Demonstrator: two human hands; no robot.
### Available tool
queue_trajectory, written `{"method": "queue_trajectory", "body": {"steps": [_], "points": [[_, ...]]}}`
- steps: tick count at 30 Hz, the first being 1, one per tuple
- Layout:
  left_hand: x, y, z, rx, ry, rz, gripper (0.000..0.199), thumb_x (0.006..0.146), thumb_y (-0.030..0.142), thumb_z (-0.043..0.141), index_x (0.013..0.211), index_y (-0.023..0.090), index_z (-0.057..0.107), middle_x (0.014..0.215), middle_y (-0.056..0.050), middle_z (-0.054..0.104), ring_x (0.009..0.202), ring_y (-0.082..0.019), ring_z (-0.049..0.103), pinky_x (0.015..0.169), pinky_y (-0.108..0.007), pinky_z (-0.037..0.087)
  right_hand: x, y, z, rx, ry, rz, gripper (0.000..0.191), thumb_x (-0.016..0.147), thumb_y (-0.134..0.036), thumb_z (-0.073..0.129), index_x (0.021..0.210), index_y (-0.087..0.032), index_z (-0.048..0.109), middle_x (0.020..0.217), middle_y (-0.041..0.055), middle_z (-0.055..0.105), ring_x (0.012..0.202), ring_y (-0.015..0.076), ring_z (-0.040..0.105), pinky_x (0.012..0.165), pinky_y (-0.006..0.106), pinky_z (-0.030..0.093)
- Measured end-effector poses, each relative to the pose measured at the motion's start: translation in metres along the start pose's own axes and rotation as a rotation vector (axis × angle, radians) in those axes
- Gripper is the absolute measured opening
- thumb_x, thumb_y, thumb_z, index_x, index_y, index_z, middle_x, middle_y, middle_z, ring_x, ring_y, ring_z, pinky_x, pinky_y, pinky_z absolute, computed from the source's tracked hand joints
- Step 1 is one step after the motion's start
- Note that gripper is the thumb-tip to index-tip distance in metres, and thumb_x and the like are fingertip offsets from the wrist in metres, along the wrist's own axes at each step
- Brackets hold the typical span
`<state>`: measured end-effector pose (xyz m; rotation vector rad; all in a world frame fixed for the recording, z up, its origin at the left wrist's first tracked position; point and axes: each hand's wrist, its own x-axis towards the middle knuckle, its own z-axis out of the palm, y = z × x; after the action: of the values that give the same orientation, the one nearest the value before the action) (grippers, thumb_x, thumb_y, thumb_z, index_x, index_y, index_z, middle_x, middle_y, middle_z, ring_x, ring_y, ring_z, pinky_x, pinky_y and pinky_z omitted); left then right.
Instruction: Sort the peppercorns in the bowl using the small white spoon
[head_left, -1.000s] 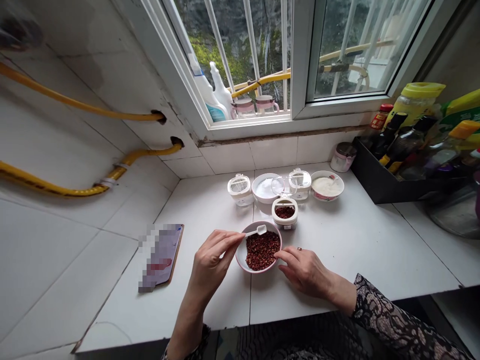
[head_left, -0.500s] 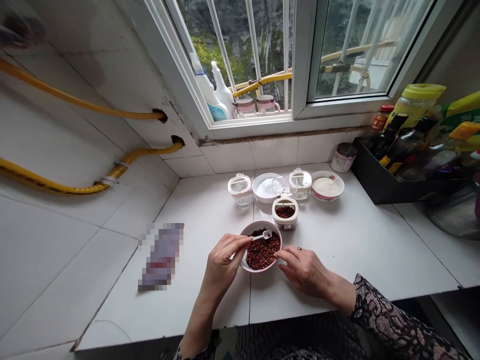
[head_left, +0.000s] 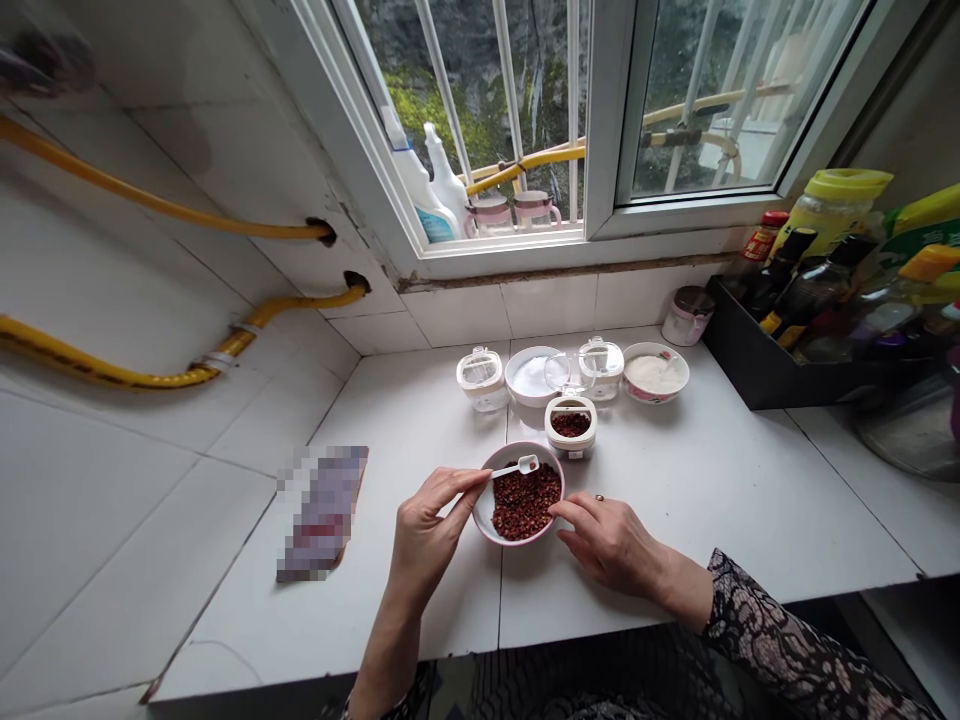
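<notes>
Between the thumb and fingers of my left hand [head_left: 433,518] is the handle of a small white spoon [head_left: 514,467], its scoop over the far part of a pink-rimmed bowl [head_left: 484,512]. A reddish bit shows in the scoop. The bowl holds dark red dried grains that look like Sichuan peppercorns [head_left: 527,503]. My right hand [head_left: 616,542], a ring on one finger, grips the bowl's right rim with its fingertips. Just behind the bowl stands a seasoning jar [head_left: 571,444] with its clear lid up and similar dark red grains inside.
Farther back are two clear-lidded jars [head_left: 481,392], a bowl of white grains [head_left: 529,400] and a bowl of off-white powder [head_left: 655,392]. A black bin of bottles [head_left: 780,375] stands right. A blurred packet [head_left: 322,515] lies left on the white counter [head_left: 720,480].
My left hand has drawn slightly left, bringing the spoon a little left and up over the bowl. My right hand stays at the rim.
</notes>
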<state>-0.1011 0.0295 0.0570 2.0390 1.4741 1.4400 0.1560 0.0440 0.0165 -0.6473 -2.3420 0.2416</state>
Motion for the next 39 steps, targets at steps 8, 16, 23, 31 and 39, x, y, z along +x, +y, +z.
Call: {"method": "queue_trajectory", "body": {"steps": [8,16,23,31,39], "points": [[0.042,0.018,0.011,0.103,0.072,0.194,0.014,0.095,0.019,0.065,0.101,0.022,0.077,0.09,-0.003,0.078,0.081,-0.018,0.07,0.074,-0.032,0.059,0.001,0.0,-0.001,-0.015,0.005,0.003,0.03,0.099,-0.015,0.046,0.129,-0.016,0.048,0.101,0.011,0.07,0.078,0.0191,0.069,0.062,0.028,0.055],[0.053,0.024,0.043,0.336,-0.067,0.558,0.028,0.099,0.008,0.05,0.115,0.016,0.071,0.101,-0.01,0.077,0.09,-0.022,0.066,0.081,-0.037,0.058,0.003,-0.002,-0.001,-0.05,0.029,-0.01,0.025,0.101,-0.017,0.045,0.125,-0.015,0.05,0.098,0.0097,0.071,0.075,0.019,0.07,0.061,0.027,0.055],[0.039,0.023,0.018,0.232,0.044,0.385,0.024,0.096,0.009,0.059,0.111,0.022,0.073,0.095,-0.005,0.077,0.086,-0.019,0.067,0.078,-0.033,0.057,0.001,-0.001,-0.001,-0.022,-0.009,0.009,0.028,0.1,-0.016,0.048,0.128,-0.016,0.05,0.1,0.0108,0.071,0.079,0.019,0.07,0.063,0.028,0.055],[0.012,0.004,-0.012,0.154,-0.137,0.186,0.018,0.096,0.017,0.061,0.102,0.024,0.076,0.087,-0.003,0.077,0.079,-0.018,0.07,0.069,-0.029,0.058,0.0,-0.001,-0.001,-0.004,-0.012,0.003,0.031,0.098,-0.014,0.051,0.129,-0.014,0.05,0.102,0.0118,0.07,0.079,0.0193,0.07,0.062,0.028,0.055],[0.007,-0.004,0.018,0.133,-0.139,0.239,0.019,0.096,0.015,0.059,0.101,0.023,0.076,0.084,-0.004,0.078,0.076,-0.018,0.07,0.07,-0.03,0.058,0.001,-0.002,-0.001,-0.028,0.009,0.001,0.029,0.1,-0.015,0.045,0.129,-0.016,0.048,0.1,0.0106,0.071,0.077,0.0192,0.07,0.061,0.027,0.055]]}}
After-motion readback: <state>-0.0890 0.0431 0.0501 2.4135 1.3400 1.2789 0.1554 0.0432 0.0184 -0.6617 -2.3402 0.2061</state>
